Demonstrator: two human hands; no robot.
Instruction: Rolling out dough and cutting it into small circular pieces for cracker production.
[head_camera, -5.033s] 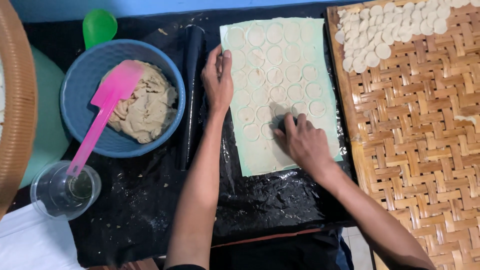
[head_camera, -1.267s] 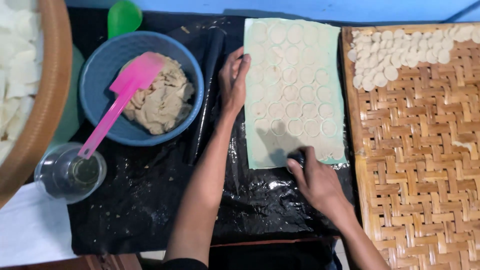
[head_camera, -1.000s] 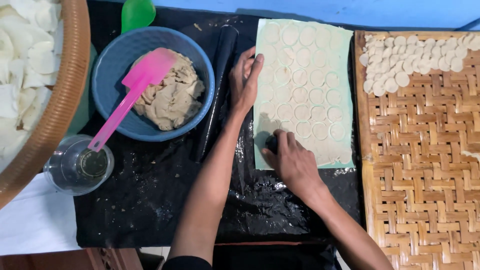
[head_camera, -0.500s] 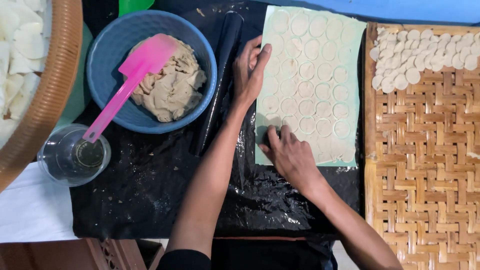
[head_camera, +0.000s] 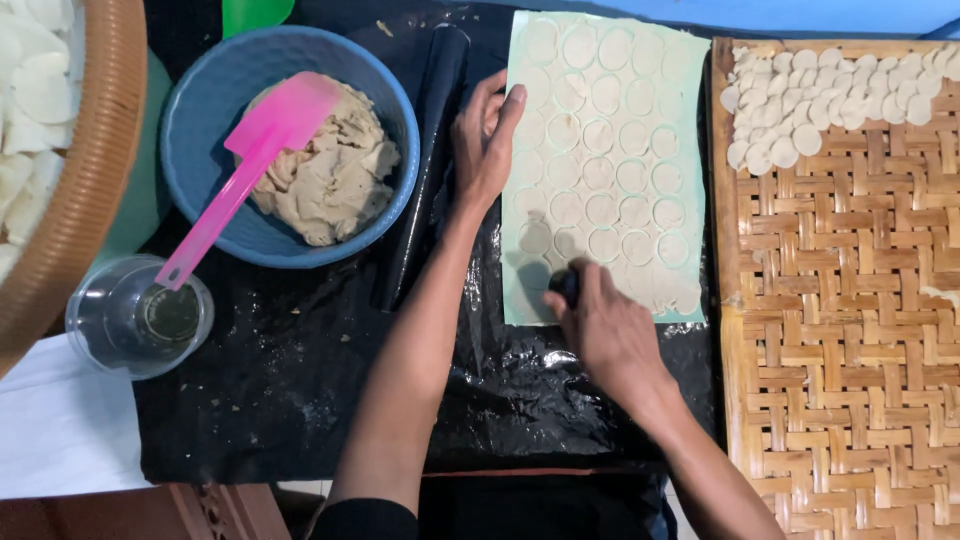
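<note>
Cutter (head_camera: 566, 285) now nearer dough sheet's (head_camera: 605, 150) lower-left corner

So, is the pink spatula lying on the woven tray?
No, the pink spatula rests in the blue bowl on the beige paste, far from the woven tray.

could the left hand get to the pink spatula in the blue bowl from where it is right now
Probably yes. The left hand rests flat on the edge of the dough sheet; only the low black rolling pin lies between it and the blue bowl, and the pink spatula handle sticks out uncovered.
</note>
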